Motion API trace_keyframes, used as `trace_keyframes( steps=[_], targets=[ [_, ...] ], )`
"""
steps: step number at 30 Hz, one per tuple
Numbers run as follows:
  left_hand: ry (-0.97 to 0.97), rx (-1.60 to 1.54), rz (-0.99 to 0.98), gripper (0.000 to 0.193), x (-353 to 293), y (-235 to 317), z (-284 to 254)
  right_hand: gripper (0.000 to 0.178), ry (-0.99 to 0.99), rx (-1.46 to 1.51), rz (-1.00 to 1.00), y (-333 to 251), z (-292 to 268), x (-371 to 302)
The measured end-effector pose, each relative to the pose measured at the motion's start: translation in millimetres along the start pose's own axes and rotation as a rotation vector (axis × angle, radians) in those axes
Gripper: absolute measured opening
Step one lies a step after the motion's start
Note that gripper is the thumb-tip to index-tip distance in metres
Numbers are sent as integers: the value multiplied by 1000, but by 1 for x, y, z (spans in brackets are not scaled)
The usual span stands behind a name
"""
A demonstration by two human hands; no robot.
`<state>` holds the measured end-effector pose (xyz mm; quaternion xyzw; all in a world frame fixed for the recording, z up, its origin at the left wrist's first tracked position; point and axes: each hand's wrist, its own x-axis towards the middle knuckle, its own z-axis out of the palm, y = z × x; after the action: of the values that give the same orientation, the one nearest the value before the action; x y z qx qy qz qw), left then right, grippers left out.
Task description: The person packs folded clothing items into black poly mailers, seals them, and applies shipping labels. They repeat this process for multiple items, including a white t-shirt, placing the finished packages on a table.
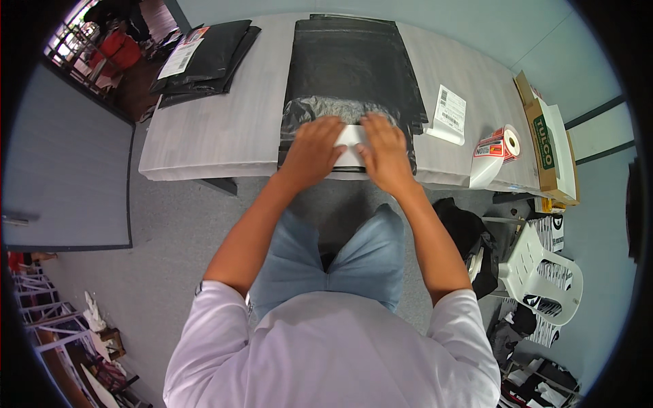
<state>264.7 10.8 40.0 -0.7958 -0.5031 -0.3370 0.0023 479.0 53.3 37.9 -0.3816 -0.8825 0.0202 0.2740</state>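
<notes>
A black plastic mailer bag (350, 64) lies on top of a flat stack of similar bags, with a shiny, wrinkled band across its near part. Over its near end, my left hand (313, 149) and my right hand (386, 151) face each other with bent fingers. Between them is a plain white label or piece of paper (351, 144). Both thumbs and fingertips are at its side edges, covering part of it. To the right of the bags lies a printed white label (449, 112) with a curled near edge.
A label roll (500, 144) stands near the table's (258, 129) right edge, its strip hanging over the front. A cardboard box (547, 146) is beyond it. Packed black parcels (211, 58) are piled at left. A white plastic chair (544, 272) and dark bags (469, 238) stand at lower right.
</notes>
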Motion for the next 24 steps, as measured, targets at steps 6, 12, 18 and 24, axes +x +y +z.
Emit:
trace_keyframes(
  steps=[6, 12, 18, 24],
  targets=[
    [-481, 202, 47, 79, -20, -32, -15, 86, -374, -190, 28, 19, -2, -12],
    [-503, 149, 208, 66, -38, -45, -60, 99, -425, -131, 6, 39, -37, -29],
    [-246, -328, -23, 27, -33, -56, -65, 72, -314, 144, -75, 34, -40, -28],
    [-292, -455, -168, 20, -38, -74, -66, 38, -185, 540, 145, 73, -42, -34]
  ],
)
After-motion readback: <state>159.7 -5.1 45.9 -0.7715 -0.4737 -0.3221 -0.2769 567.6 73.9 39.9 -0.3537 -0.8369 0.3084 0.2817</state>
